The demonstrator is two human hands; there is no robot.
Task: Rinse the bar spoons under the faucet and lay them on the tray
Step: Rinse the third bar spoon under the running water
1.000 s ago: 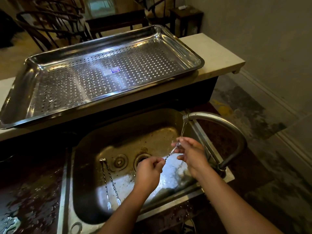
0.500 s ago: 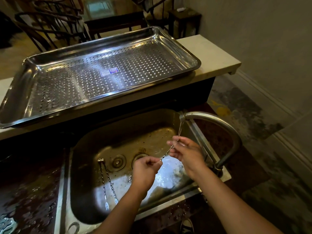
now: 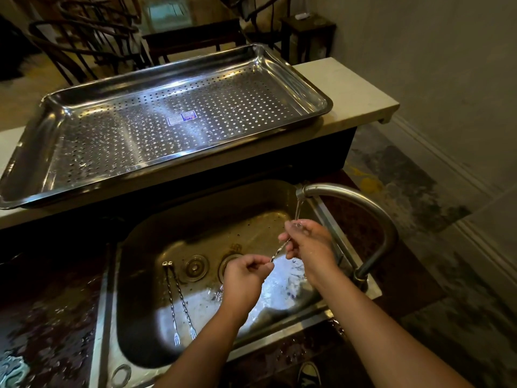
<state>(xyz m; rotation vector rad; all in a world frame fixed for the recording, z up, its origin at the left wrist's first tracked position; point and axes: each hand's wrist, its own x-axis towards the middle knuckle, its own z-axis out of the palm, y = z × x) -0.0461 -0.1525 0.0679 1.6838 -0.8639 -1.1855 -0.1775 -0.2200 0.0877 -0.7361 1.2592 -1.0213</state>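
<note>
No spoon lies on the perforated tray (image 3: 70, 135) yet. Two bar spoons (image 3: 179, 301) remain on the sink (image 3: 131, 289) floor. Left hand (image 3: 246, 275) stays pinched on the third bar spoon (image 3: 279, 252). Right hand (image 3: 310, 245) has its fingers clamped on the spoon's upper end, now nearer the faucet (image 3: 349, 197) stream. Judged: rinse continuing.

Both ends of the bar spoon (image 3: 279, 250) hide inside the left hand (image 3: 246, 278) and right hand (image 3: 311, 246) (sticker (image 3: 181, 119) illegible).
</note>
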